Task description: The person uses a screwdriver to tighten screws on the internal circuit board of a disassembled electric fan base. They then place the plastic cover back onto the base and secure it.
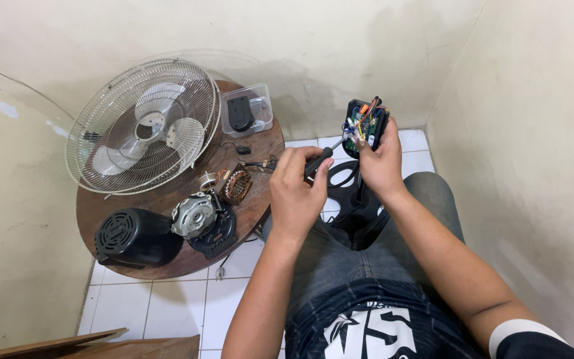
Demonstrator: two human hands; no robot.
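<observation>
Up near the corner of the room, the right hand (381, 163) holds a black switch box (364, 127) upright above the person's lap, its open side turned toward the camera so the green board and a tangle of orange, yellow and white wires show inside. The fingers of that hand are clamped around the lower part of the box, thumb on the near side. The left hand (298, 193) is closed on the dark handle of a screwdriver (320, 160), whose thin shaft points up and right, its tip at the left edge of the switch box. Just below both hands a black plastic fan stand piece (360, 209) rests on the person's jeans (347, 266), over a floor of white tiles (161, 306). To the left stands a round wooden surface (167, 199), well apart from the hands. On it a white wire fan guard (142, 126) with clear blades leans against the wall, and beside it sits a clear plastic tub (247, 110) with a black part inside. Nearer the front edge lie a black ribbed motor cover (131, 236), a silver motor housing (194, 214) on a black bracket, and a copper-wound coil (237, 186). A small black part (243, 149) lies between the tub and the coil. At the bottom left corner, the edge of a wooden board (81, 346) shows.
</observation>
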